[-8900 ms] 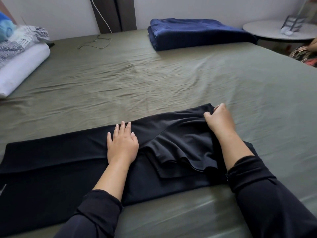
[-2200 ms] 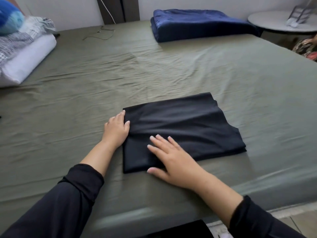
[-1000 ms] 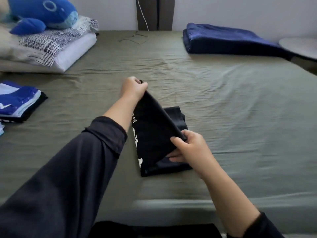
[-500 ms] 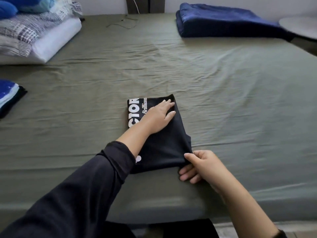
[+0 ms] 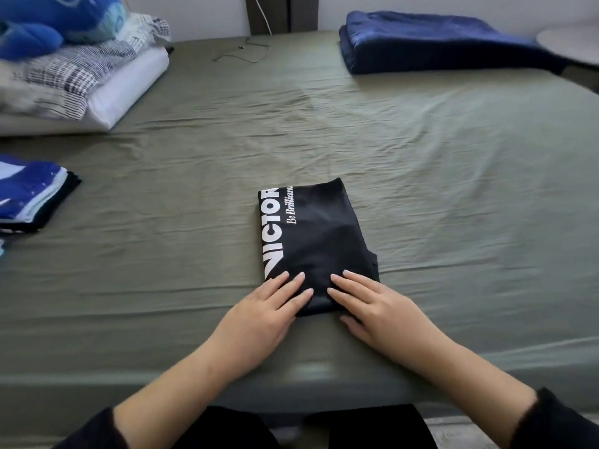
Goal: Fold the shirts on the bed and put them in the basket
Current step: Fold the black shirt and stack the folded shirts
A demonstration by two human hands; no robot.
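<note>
A black shirt (image 5: 319, 234) with white lettering lies folded into a small rectangle on the olive-green bed (image 5: 437, 176), near its front edge. My left hand (image 5: 269, 306) rests flat on the shirt's near left corner, fingers straight. My right hand (image 5: 372, 303) lies flat on the near right corner, fingers straight too. At the left edge of the bed sits a stack of folded blue and white shirts (image 5: 30, 192). No basket is in view.
Pillows (image 5: 81, 82) with a blue plush toy (image 5: 48, 21) on top lie at the back left. A folded navy blanket (image 5: 437, 40) sits at the back right, beside a round white table (image 5: 570, 43). A thin cable (image 5: 246, 53) lies near the headboard.
The shirt was folded once more into a narrow rectangle. My left hand has slid from its far part to the near left corner, and my right hand now lies flat on the near right corner.
</note>
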